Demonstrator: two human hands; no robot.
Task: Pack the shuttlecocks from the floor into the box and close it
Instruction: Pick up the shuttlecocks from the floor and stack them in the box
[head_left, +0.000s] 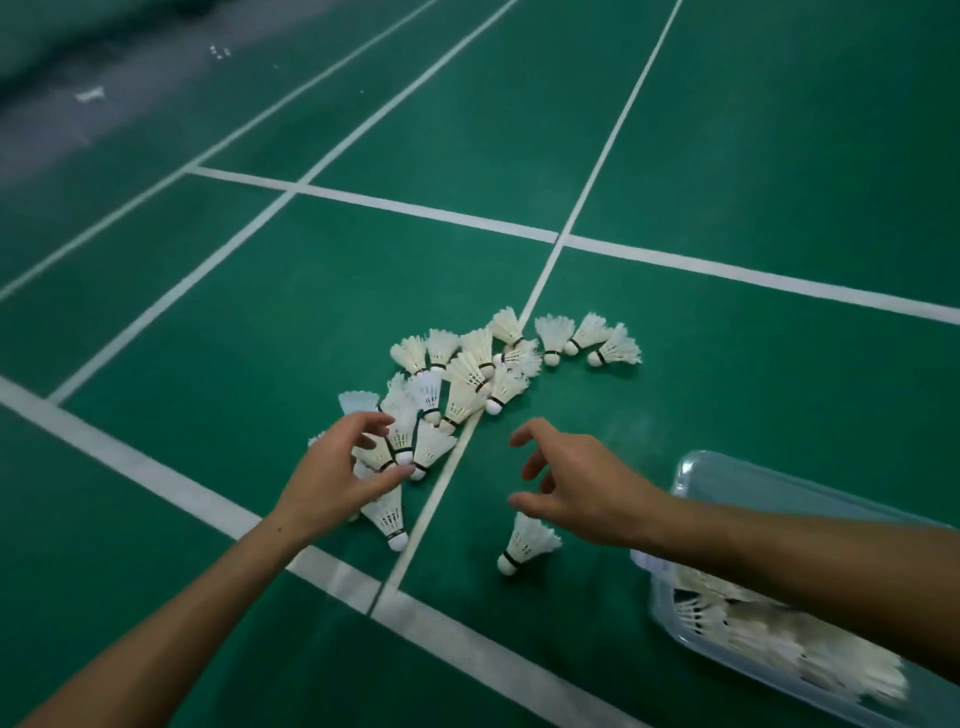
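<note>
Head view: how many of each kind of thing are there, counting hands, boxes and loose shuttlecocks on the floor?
Hands: 2, left hand and right hand
Clear box: 1
Shuttlecocks on the floor: about 20, as the pile overlaps
Total: about 23, leaving out the blurred ones inside the box

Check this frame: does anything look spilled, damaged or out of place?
Nothing looks damaged. The pile of shuttlecocks lies scattered on the court floor, and one stray shuttlecock lies apart, under the right hand. The box is open, partly filled.
</note>
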